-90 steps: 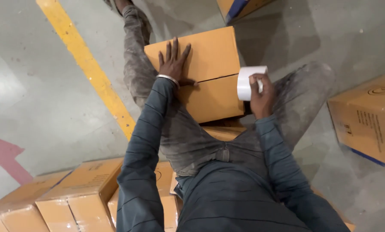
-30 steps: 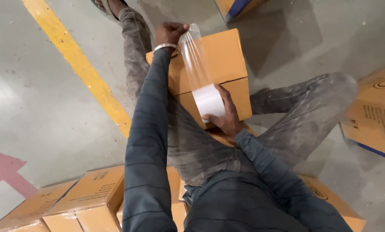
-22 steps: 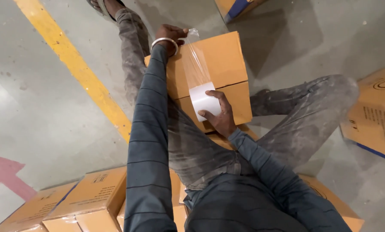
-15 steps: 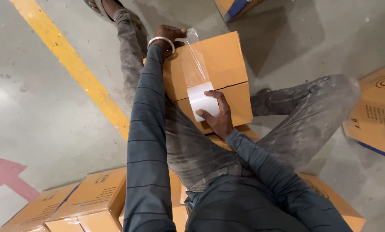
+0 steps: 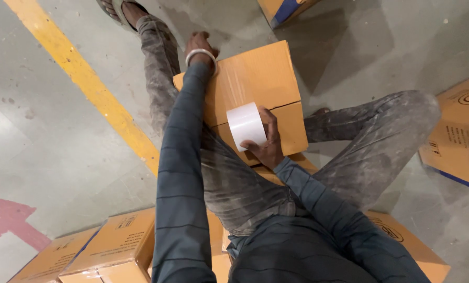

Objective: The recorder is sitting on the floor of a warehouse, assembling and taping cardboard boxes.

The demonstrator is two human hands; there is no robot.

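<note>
Right hand (image 5: 266,144) gripping white tape roll (image 5: 246,126) over cardboard box (image 5: 255,78), left hand (image 5: 200,44) at eleven o'clock pressing the box's far edge, grip unclear

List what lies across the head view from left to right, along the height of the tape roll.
Yellow floor line → left sleeve → white tape roll → right hand → bent knee in grey trousers → cardboard box at the right edge.
</note>
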